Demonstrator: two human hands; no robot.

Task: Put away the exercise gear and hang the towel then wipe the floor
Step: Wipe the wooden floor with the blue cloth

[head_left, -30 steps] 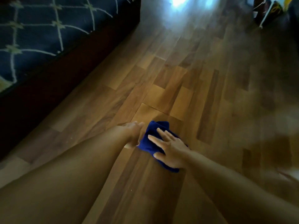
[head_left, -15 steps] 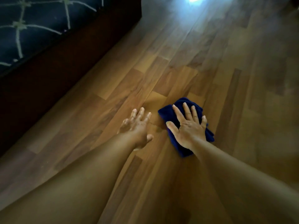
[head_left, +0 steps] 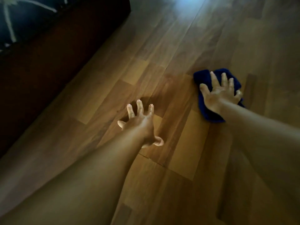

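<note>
A dark blue cloth [head_left: 204, 111] lies bunched on the wooden plank floor [head_left: 178, 51] at the right of the view. My right hand [head_left: 220, 92] presses flat on top of it with the fingers spread, covering most of the cloth. My left hand [head_left: 140, 123] rests on the bare floor to the left of the cloth, fingers apart and holding nothing. Both forearms stretch forward from the bottom of the view.
A dark wooden bed frame [head_left: 48, 65] runs along the left side, with a navy cover with pale lines [head_left: 19, 17] on top. A bright patch of light reflects off the floor at the top [head_left: 186, 4].
My right hand has slid the blue cloth to the right and away from me across the floor. My left hand has spread flat on the floor and stayed near the middle.
</note>
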